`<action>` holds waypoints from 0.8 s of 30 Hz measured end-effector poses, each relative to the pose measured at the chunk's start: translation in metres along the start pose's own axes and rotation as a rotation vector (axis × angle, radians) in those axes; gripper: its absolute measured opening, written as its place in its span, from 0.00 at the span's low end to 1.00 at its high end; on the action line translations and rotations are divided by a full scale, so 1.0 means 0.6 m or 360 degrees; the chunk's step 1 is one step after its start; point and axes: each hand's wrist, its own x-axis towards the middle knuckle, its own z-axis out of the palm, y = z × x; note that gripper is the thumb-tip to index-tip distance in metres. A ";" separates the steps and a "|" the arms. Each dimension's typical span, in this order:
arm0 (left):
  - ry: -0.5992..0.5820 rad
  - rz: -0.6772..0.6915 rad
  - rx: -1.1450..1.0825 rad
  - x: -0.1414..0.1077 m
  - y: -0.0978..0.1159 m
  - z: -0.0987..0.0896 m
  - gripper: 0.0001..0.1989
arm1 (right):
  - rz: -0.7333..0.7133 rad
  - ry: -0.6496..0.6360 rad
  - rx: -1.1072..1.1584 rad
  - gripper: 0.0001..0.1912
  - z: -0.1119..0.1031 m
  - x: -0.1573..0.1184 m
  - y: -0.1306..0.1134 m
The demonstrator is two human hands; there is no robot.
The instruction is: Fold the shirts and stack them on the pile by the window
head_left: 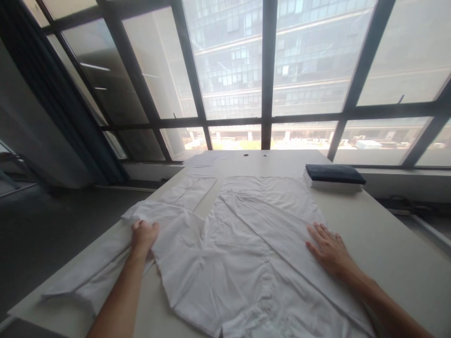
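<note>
A white button-up shirt is spread over the table, its button placket running toward the near edge. One sleeve reaches out to the left. My left hand has its fingers curled around the edge of that sleeve, pinching the cloth. On the other side my right hand lies flat with fingers stretched, pressing on the shirt's right edge. A long diagonal fold crosses the shirt from upper left to lower right. Another piece of white cloth lies left of and partly beneath the sleeve.
The white table stretches toward large windows. At its back right sits a stack of folded white cloth topped by a dark navy folded cloth. White sheets lie at the far left. A dark curtain hangs at left.
</note>
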 end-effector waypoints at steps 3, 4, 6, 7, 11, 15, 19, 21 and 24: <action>0.0146 0.0085 -0.0091 -0.003 0.005 -0.011 0.31 | -0.0005 0.0012 0.0012 0.32 0.003 0.000 0.000; 0.0220 0.0142 -0.0143 -0.005 0.010 -0.016 0.33 | -0.0008 0.0015 0.0014 0.32 0.002 0.000 0.000; 0.0392 0.0299 -0.0287 -0.013 0.024 -0.027 0.35 | -0.0010 0.0011 0.0016 0.31 -0.001 -0.001 -0.002; 0.0470 0.0388 -0.0363 -0.018 0.034 -0.033 0.36 | -0.0007 0.0005 0.0018 0.31 -0.003 -0.002 -0.003; 0.0696 0.0689 -0.0619 -0.038 0.097 -0.063 0.38 | 0.0019 -0.0015 0.0034 0.31 -0.012 -0.004 -0.009; 0.0703 0.0938 -0.0773 -0.073 0.191 -0.103 0.37 | 0.0021 -0.0040 0.0057 0.31 -0.020 -0.004 -0.013; 0.0509 0.1264 -0.0837 -0.142 0.299 -0.135 0.37 | 0.0031 -0.0066 0.0062 0.32 -0.022 -0.004 -0.014; 0.0354 0.1390 -0.0841 -0.190 0.348 -0.136 0.39 | 0.0029 -0.0077 0.0062 0.32 -0.023 -0.003 -0.014; 0.0000 0.1705 -0.0851 -0.269 0.403 -0.113 0.39 | 0.0023 -0.0091 0.0058 0.32 -0.023 -0.002 -0.013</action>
